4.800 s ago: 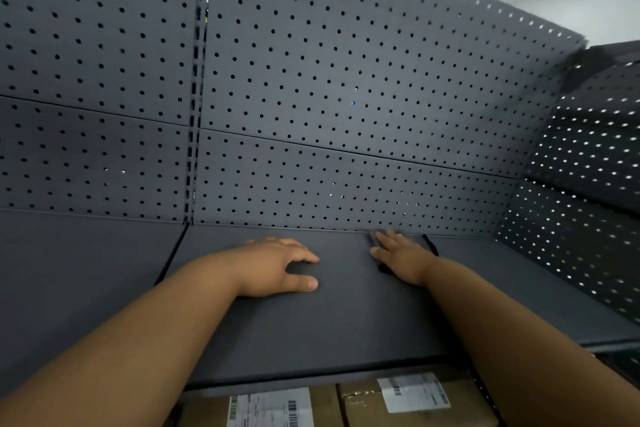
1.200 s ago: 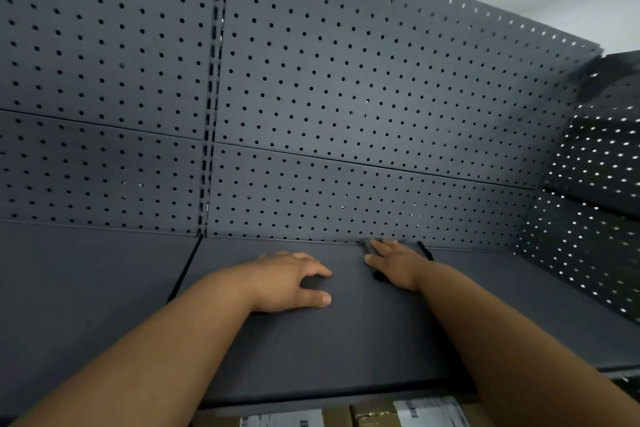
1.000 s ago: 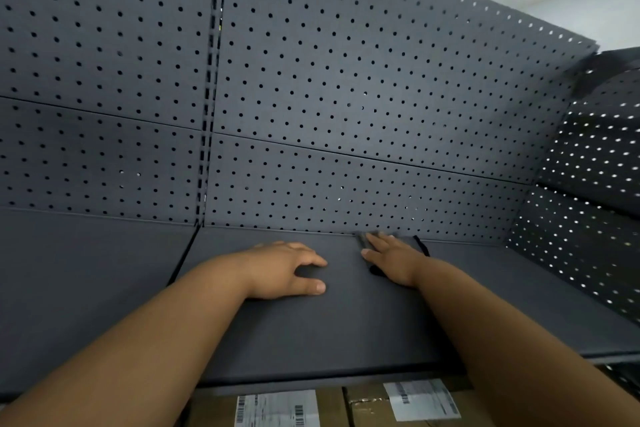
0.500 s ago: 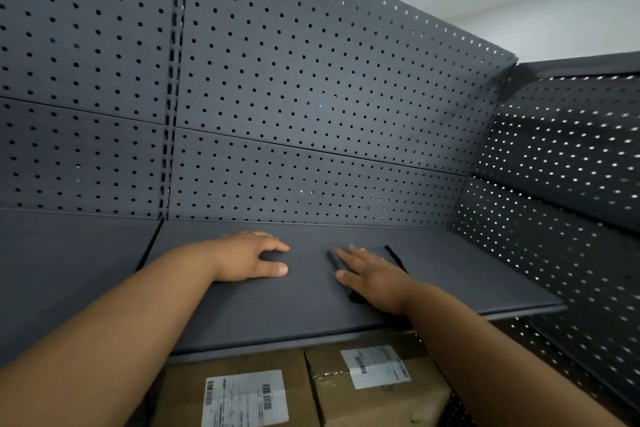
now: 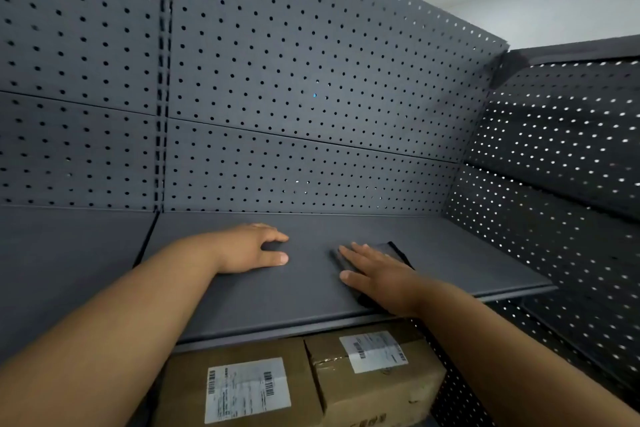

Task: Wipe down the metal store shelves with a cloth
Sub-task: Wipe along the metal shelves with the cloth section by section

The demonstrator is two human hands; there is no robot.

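A dark grey metal shelf (image 5: 467, 260) runs in front of me at chest height. A dark cloth (image 5: 398, 251), almost the same colour as the shelf, lies on its right half. My right hand (image 5: 377, 276) presses flat on the cloth with fingers spread, near the shelf's front edge; most of the cloth is hidden under the palm. My left hand (image 5: 252, 248) rests on the bare shelf to the left, fingers bent, thumb out, nothing in it.
A perforated back panel (image 5: 311, 80) rises behind the shelf and a perforated side panel (image 5: 554, 184) closes it on the right. A second shelf section (image 5: 69, 253) adjoins on the left. Two labelled cardboard boxes (image 5: 249, 385) (image 5: 374, 367) sit below.
My right hand has slid the cloth from the back of the shelf toward its front edge. My left hand has stayed in place. My view has turned to the right.
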